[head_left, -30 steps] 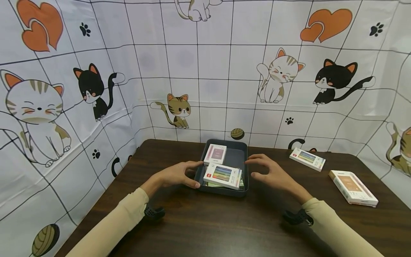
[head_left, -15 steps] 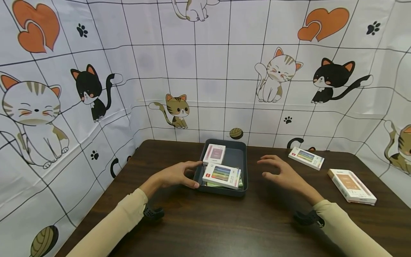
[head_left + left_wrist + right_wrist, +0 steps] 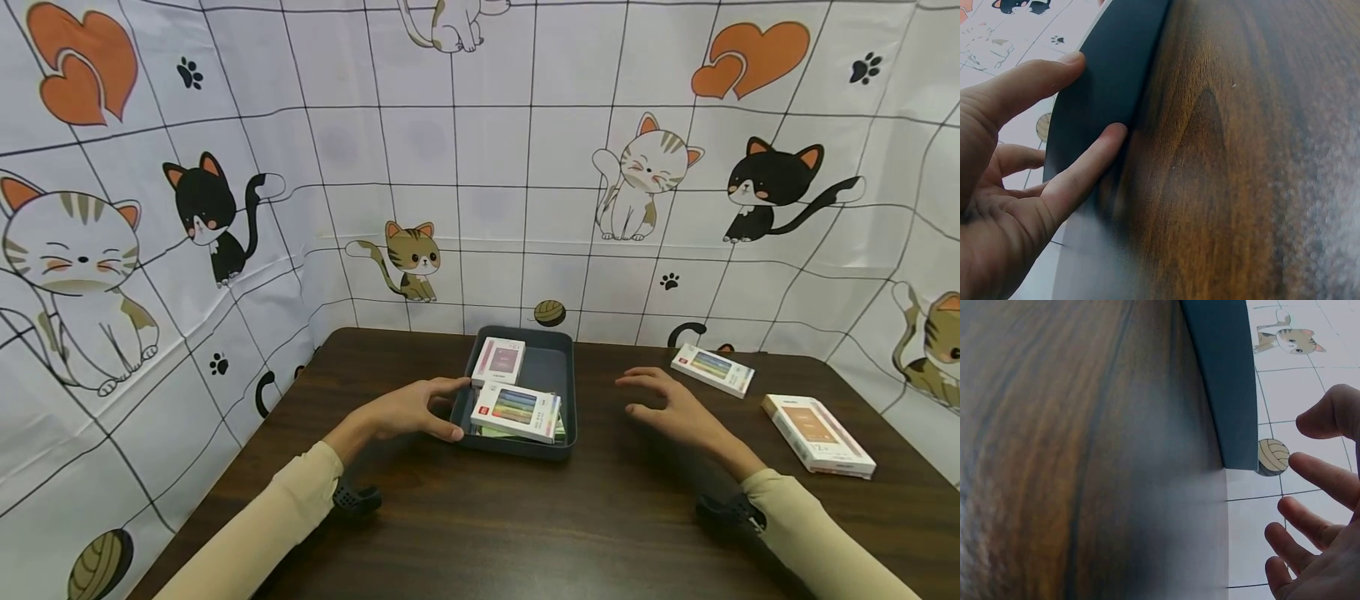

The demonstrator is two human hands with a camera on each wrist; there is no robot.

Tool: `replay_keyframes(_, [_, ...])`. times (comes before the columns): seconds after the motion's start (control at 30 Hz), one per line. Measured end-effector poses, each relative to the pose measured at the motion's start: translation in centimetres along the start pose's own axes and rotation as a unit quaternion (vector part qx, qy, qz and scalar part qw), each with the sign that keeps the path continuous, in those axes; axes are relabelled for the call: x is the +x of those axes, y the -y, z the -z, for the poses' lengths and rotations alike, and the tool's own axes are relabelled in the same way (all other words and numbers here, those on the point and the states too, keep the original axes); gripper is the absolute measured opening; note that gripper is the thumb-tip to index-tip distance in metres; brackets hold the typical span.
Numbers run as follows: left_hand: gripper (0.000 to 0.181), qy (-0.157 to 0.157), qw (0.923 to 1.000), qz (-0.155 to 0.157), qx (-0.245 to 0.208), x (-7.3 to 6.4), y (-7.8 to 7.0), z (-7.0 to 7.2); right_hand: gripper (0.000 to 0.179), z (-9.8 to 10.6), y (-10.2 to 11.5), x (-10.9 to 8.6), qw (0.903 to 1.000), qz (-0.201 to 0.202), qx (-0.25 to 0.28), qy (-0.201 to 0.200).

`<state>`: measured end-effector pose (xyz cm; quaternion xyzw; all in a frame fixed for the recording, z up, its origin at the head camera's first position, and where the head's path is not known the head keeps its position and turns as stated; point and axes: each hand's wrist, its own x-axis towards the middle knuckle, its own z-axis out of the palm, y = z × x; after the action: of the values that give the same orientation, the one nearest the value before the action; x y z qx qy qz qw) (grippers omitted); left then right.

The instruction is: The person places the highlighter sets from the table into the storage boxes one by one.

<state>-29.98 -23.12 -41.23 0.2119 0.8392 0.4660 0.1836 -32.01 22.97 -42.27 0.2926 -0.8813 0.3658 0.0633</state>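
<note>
A dark grey tray (image 3: 550,357) stands on the table, holding a white box with a pink panel (image 3: 498,361) at its back left. In its front part a white box with a picture of coloured sticks (image 3: 516,412) lies over something green (image 3: 495,432). My left hand (image 3: 405,410) touches the tray's left side with thumb and fingers spread; in the left wrist view fingertips (image 3: 1114,131) rest on its outer wall. To the right of the tray, apart from it, my right hand (image 3: 678,410) hovers with loosely bent fingers and holds nothing.
On the right of the dark wooden table (image 3: 525,525) lie another white box with a coloured-stick picture (image 3: 712,370) and a thicker white box with an orange panel (image 3: 817,435). A cat-patterned curtain (image 3: 495,217) hangs behind the table and along its sides.
My right hand has come away from the tray's right side and moved right. The left hand stays at the tray's left side, and the boxes have not moved. The view has shifted slightly.
</note>
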Motion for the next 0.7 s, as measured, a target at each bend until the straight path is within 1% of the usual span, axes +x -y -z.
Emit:
replay_keyframes(0.13, [0.1,0.002,1.0,-0.003,0.0,0.0,0.1,0.0,0.04,0.2,-0.7,0.0,1.0,0.0,0.002,-0.004])
replay_keyframes(0.3, [0.1,0.006,0.9999,-0.009,-0.002,0.1,0.3,0.0,0.04,1.0,-2.1,-0.5,0.9997,0.0,-0.001,-0.025])
replay_keyframes(0.43, [0.1,0.006,1.0,-0.007,0.001,0.2,0.4,0.0,0.038,1.7,-3.1,-0.9,0.9991,-0.007,-0.006,-0.041])
replay_keyframes(0.53, [0.1,0.003,1.0,-0.007,0.0,0.2,0.3,0.1,0.038,2.2,-3.3,-1.1,0.9988,-0.016,-0.007,-0.046])
replay_keyframes(0.7, [0.099,0.003,1.0,-0.007,0.0,0.2,0.4,0.0,0.039,2.5,-3.3,-1.2,0.9989,-0.021,-0.002,-0.042])
